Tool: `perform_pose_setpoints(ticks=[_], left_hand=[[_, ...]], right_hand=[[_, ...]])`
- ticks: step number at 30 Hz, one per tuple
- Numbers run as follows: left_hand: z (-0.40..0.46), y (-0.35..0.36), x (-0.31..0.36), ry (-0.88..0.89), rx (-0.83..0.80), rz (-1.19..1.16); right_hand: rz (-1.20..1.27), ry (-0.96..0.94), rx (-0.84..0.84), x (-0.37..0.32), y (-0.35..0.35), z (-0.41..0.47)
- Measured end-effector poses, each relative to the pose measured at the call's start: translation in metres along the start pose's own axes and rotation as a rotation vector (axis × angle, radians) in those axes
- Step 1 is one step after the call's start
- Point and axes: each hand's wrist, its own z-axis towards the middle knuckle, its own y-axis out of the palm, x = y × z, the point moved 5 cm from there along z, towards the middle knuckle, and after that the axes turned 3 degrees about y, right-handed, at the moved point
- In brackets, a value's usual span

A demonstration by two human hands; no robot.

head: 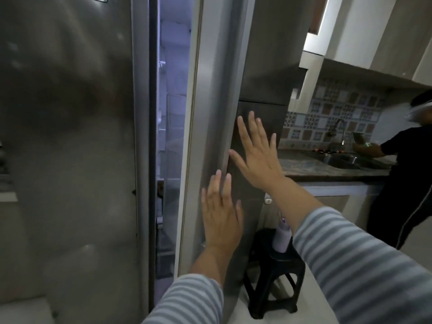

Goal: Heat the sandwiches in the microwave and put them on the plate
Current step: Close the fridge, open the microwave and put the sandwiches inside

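With straight, spread fingers, the left hand [221, 215] and right hand [257, 150] press the tall grey steel fridge door [210, 113], which may rebound if pushed hard.

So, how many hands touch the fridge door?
2: the left hand lies flat low on the fridge door; the right hand lies flat higher, near its edge.

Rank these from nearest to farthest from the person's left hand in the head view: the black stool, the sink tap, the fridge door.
1. fridge door, just under the left hand.
2. black stool, lower right, on the floor.
3. sink tap, far right at the counter.
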Motion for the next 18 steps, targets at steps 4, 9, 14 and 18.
perform_pose_setpoints(ticks=[4,9,14,18], left_hand=[[0.012,0.029,-0.052,-0.26,-0.145,-0.016],[0.041,0.048,-0.117,-0.287,-0.07,0.129],[0.067,0.059,-0.178,-0.272,0.006,0.079],[0.084,0.071,-0.223,-0.242,0.013,-0.014]], right_hand=[[0.018,-0.034,-0.065,-0.019,0.036,0.033],[-0.005,-0.107,0.002,-0.04,0.089,0.076],[-0.182,-0.306,0.279,-0.064,0.13,0.119],[-0.364,-0.739,0.387,-0.085,0.162,0.15]])
